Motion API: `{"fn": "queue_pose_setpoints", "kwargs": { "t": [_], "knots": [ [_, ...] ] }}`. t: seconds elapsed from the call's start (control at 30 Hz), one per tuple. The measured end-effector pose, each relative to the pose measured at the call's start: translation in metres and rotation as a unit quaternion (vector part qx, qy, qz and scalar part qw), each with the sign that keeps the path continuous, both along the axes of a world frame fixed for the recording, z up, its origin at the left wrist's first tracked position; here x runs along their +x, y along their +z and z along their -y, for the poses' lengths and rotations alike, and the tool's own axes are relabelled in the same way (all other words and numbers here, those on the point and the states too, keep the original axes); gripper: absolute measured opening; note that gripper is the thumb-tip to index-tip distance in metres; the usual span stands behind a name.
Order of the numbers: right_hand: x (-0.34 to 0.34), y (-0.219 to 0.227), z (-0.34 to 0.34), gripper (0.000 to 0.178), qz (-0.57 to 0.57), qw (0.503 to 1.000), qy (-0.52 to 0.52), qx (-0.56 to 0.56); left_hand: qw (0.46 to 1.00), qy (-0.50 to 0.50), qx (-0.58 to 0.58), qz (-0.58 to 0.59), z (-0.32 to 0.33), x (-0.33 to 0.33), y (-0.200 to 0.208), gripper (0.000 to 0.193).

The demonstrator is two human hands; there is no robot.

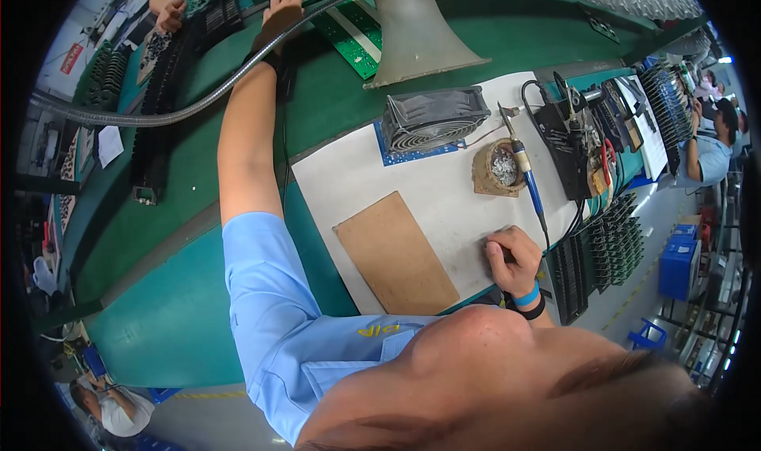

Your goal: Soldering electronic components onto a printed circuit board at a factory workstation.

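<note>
Hands apart: your left hand (283, 11) stretched far out, fingers gripping green circuit board (349, 35); your right hand (514, 257) clenched, resting on white mat (428, 181) near soldering iron (527, 177).

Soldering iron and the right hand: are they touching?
Apart. The head view shows the soldering iron resting in its holder, with bare white mat between it and the right hand.

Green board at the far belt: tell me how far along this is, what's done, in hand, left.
Done: nothing shows as finished; the brown pad on the white mat is bare. In hand: the left hand is stretched out to the belt, touching the green board; whether its grip has closed cannot be told. The right hand rests fisted on the mat. Left: the soldering iron sits in its stand, unused.
</note>
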State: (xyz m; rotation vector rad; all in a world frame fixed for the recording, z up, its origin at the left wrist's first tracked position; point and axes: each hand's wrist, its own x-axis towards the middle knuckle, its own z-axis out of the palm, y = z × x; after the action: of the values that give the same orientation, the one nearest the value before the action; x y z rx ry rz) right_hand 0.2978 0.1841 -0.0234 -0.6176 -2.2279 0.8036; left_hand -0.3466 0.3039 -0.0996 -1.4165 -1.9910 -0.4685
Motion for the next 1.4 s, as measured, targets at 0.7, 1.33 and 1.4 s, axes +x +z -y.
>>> {"fn": "queue_pose_setpoints", "kwargs": {
  "t": [0.7,1.33,1.4],
  "knots": [
    [0.002,-0.003,0.001,0.003,-0.039,0.999,0.027,0.015,0.975,0.085,-0.194,0.072,0.08,0.072,0.047,0.054],
    [0.004,-0.003,0.001,0.004,-0.039,0.998,0.042,0.019,0.988,0.066,-0.109,0.088,0.1,0.138,0.066,0.077],
    [0.006,-0.004,0.004,0.004,-0.041,0.998,0.042,0.02,0.969,0.058,-0.162,0.175,0.084,0.159,0.076,0.073]
  ]
}}
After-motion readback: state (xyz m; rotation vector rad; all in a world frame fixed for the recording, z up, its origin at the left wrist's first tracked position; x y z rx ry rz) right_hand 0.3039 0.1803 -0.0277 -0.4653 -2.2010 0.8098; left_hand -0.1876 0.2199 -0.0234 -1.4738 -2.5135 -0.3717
